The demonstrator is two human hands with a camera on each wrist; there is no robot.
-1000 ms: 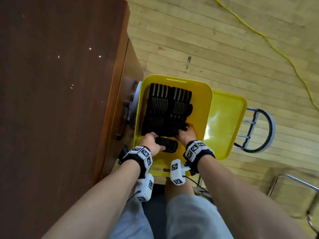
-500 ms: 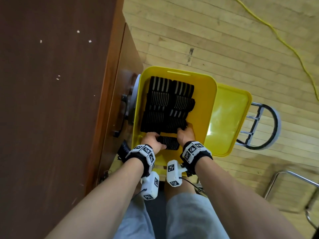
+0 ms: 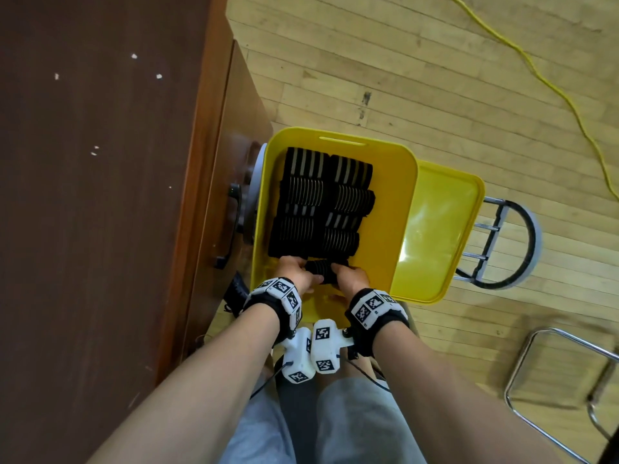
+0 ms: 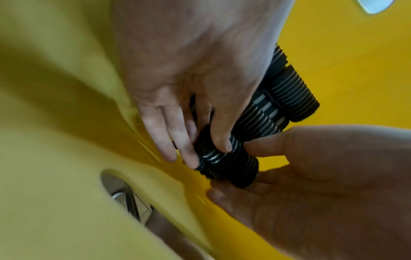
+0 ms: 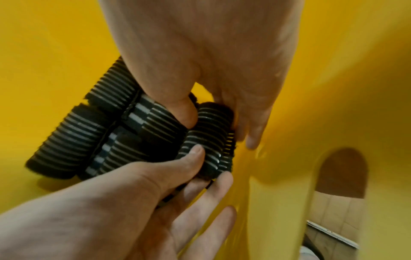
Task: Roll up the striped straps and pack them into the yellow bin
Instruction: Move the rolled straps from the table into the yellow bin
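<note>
I noted the rolled strap [image 3: 322, 270] lay crosswise between my hands, left hand [image 3: 294, 275] and right hand [image 3: 350, 278] pinching its two ends equally near, just short of the packed rolls [image 3: 318, 205] in the bin [image 3: 398, 209].

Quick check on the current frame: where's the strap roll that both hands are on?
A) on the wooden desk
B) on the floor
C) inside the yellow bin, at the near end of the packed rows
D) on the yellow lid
C: the left hand and right hand both hold the strap roll inside the yellow bin, just in front of the packed rolls; the yellow lid beside it holds none.
</note>
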